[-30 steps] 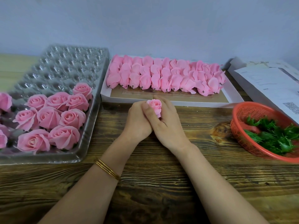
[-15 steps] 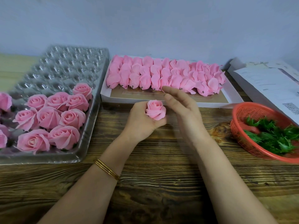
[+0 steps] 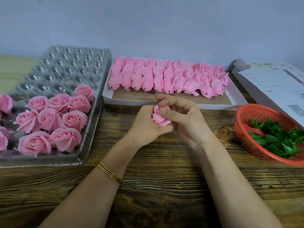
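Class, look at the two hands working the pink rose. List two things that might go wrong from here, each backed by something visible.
1. The right hand pinches the pink rose while the left hand holds it; the thin petals may crease or tear.
2. The right forearm passes close to the red basket of green leaves; an outward swing might tip it.

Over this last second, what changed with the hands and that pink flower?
The right hand lifted off the pink rose toward the box, then came back and now pinches its petals. The left hand kept holding the rose. The tray, box and basket stayed put.
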Demonstrator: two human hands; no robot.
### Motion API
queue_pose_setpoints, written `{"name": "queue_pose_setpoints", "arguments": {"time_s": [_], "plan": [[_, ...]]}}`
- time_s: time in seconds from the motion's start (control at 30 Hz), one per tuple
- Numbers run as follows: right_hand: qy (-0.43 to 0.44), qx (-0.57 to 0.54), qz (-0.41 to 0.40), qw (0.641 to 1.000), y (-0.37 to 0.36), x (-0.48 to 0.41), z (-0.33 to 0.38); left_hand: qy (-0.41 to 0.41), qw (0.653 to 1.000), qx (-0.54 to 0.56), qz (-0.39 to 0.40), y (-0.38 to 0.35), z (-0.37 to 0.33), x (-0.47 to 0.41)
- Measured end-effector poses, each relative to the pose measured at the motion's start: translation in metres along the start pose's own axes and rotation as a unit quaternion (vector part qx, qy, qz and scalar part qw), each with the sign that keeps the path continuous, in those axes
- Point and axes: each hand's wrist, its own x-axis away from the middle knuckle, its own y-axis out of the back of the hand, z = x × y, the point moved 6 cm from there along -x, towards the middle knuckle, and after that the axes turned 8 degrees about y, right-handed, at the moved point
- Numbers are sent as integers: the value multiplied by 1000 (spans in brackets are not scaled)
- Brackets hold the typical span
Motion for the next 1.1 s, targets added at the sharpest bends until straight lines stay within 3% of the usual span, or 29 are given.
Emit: {"name": "queue_pose_setpoints", "arguments": {"time_s": [0.7, 1.1], "plan": [[-73, -139, 13, 987, 2, -2, -14, -12, 998, 60, -18, 5, -5, 2], [-79, -91, -24, 992, 5, -4, -14, -20, 999, 38, -28, 7, -6, -1]]}}
